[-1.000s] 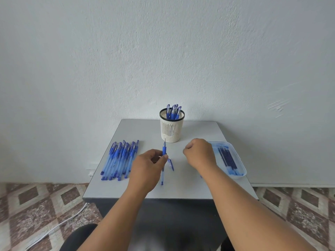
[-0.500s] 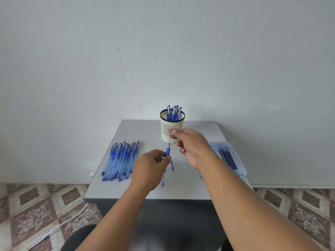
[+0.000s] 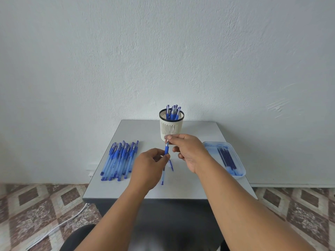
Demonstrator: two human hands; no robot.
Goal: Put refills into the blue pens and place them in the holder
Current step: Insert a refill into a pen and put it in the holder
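Observation:
My left hand (image 3: 149, 165) grips a blue pen (image 3: 166, 150) upright above the middle of the grey table (image 3: 137, 131); its clear barrel sticks out below my fist. My right hand (image 3: 188, 151) pinches the pen's metal tip with thumb and forefinger. A blue cap (image 3: 171, 164) lies on the table just behind my left hand. The white slotted holder (image 3: 171, 128) with a black rim stands at the back centre and holds several blue pens (image 3: 173, 113). Several more blue pens (image 3: 120, 160) lie in a row at the left. Dark refills (image 3: 226, 158) lie in a clear tray (image 3: 241, 171) at the right.
A pale wall rises right behind the table. Patterned floor tiles show on both sides, and a white cable (image 3: 54, 229) runs across the floor at the lower left.
My right hand rose from the table near the tray and moved left to the pen's tip, which it now pinches. My left hand kept holding the pen and lifted it slightly.

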